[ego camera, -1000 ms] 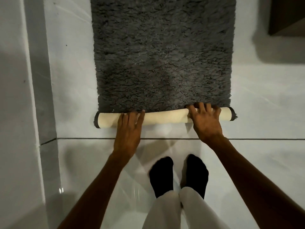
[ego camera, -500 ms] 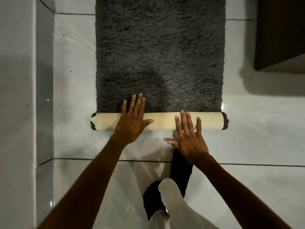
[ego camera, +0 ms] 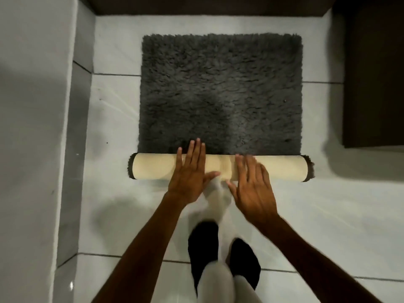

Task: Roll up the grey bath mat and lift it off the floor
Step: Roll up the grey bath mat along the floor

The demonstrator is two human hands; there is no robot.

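The grey shaggy bath mat [ego camera: 220, 92] lies flat on the white tiled floor, its near end wound into a roll [ego camera: 150, 166] that shows the cream backing. My left hand [ego camera: 189, 171] rests flat on the roll left of its middle, fingers spread and reaching onto the pile. My right hand [ego camera: 253, 184] lies palm down on the roll's middle, fingers apart, a little blurred. Neither hand grips the mat; both press on top of it.
A white wall [ego camera: 32, 149] with a grey tiled skirting runs down the left. A dark wooden cabinet [ego camera: 373, 73] stands at the right, a dark threshold [ego camera: 196, 5] at the far end. My feet in black socks [ego camera: 203, 248] stand just behind the roll.
The roll has grown thicker and moved away from me up the mat. Both hands shifted toward its middle, and the mat's far edge has come into view. My feet stepped forward.
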